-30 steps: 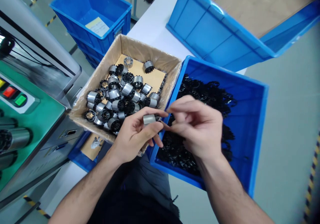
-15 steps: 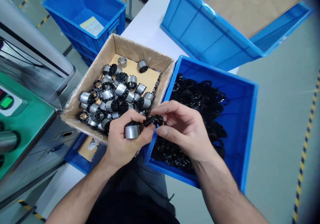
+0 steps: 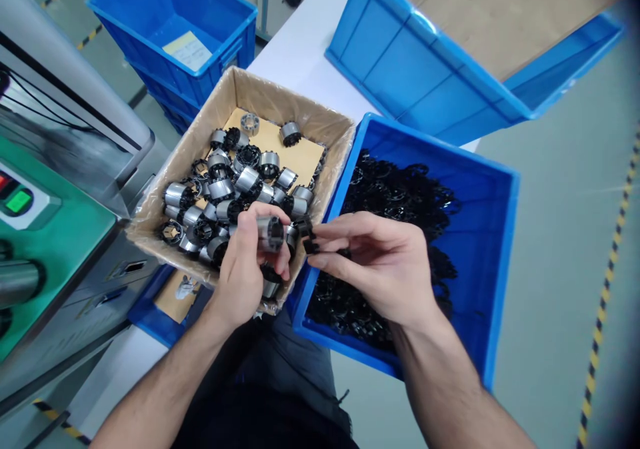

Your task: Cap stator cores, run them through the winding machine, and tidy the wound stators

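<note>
My left hand [image 3: 242,272] is closed around a silvery metal stator core [image 3: 271,233], its dark slotted end turned to the right. Between the fingertips of my right hand [image 3: 387,257] is a black toothed plastic ring [image 3: 304,227], a small gap away from the core. Both hands are over the near right edge of a plastic-lined cardboard box [image 3: 295,95]. Piled in that box are several metal cores [image 3: 220,189], many with black toothed ends. Under my right hand, a blue bin [image 3: 493,235] holds a heap of black plastic rings [image 3: 395,185].
A larger blue crate [image 3: 400,62] with brown cardboard stands at the back right. Stacked blue crates [image 3: 170,9] are at the back left, a paper slip in the top one. On the left is a green-topped machine [image 3: 65,255] with a lit display.
My left hand has turned the core so its end faces right. The black ring, earlier held by both hands, is now only in my right fingertips, slightly apart from the left hand.
</note>
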Demonstrator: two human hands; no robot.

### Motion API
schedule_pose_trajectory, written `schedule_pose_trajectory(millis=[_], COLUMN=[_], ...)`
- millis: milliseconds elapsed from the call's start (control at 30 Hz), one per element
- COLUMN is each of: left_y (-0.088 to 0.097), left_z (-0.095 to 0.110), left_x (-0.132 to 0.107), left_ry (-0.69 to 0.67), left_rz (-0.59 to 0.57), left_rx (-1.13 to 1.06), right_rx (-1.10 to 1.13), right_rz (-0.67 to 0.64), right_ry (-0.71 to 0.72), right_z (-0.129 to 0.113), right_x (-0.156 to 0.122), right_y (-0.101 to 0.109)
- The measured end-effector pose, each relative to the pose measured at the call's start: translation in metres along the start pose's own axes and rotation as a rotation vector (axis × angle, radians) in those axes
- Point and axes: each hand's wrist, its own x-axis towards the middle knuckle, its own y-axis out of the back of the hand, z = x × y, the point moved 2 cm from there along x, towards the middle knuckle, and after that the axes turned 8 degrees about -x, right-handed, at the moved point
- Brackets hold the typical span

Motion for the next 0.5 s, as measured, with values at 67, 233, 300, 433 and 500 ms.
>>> schedule_pose_trajectory(millis=[67, 233, 300, 433, 500], left_y=[-0.0004, -0.0008, -0.0009, -0.0007, -0.0002], left_z=[-0.0014, -0.0026, -0.0022, -0.0015, -0.0023], left_x=[-0.0021, -0.0053, -0.0055, -0.0054, -0.0058], left_ry=[0.045, 0.098, 0.111, 0.112, 0.12], left_rz=[-0.017, -0.079, -0.086, -0.092, -0.107], left_rx=[-0.001, 0.097, 0.106, 0.133, 0.154], right_rx=[-0.108, -0.215, -0.189, -0.181, -0.193], right_rz=[0.031, 0.016, -0.008, -0.033, -0.04], right_ry=[0.046, 0.086, 0.098, 0.158, 0.189], right_z=[0.0015, 0.0043, 0.0042, 0.0032, 0.0035], right_x=[-0.0008, -0.0028, -0.0025, 0.0001, 0.0003], right_y=[-0.0005, -0.0018, -0.001, -0.0009, -0.0048])
